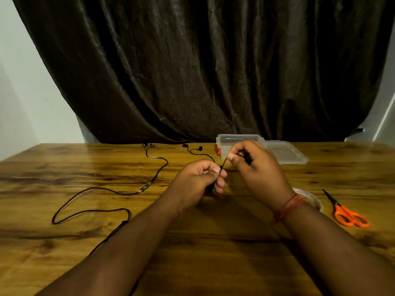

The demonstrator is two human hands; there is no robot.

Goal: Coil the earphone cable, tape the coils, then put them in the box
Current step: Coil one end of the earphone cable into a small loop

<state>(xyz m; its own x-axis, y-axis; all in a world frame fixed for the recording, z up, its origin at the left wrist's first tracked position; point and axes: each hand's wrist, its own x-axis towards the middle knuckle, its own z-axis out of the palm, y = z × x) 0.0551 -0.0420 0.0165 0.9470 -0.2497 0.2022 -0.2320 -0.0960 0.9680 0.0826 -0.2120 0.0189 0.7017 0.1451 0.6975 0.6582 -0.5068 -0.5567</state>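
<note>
A thin black earphone cable (pixel 223 163) runs taut between the two hands above the middle of the table (pixel 64 167). The left hand (pixel 198 180) pinches it between thumb and curled fingers; the right hand (pixel 254 165) pinches its upper part the same way. Its earbuds (pixel 192 147) lie near the far edge. A second cable (pixel 102 190) trails across the left side. A clear box (pixel 226 140) and its lid (pixel 286 153) sit at the far edge, tape (pixel 314 198) and orange scissors (pixel 348 214) toward the right edge.

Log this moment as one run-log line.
stage: coiling | left hand: pinches thin black earphone cable | right hand: pinches same cable | clear plastic box: open | orange-handled scissors: untouched
</note>
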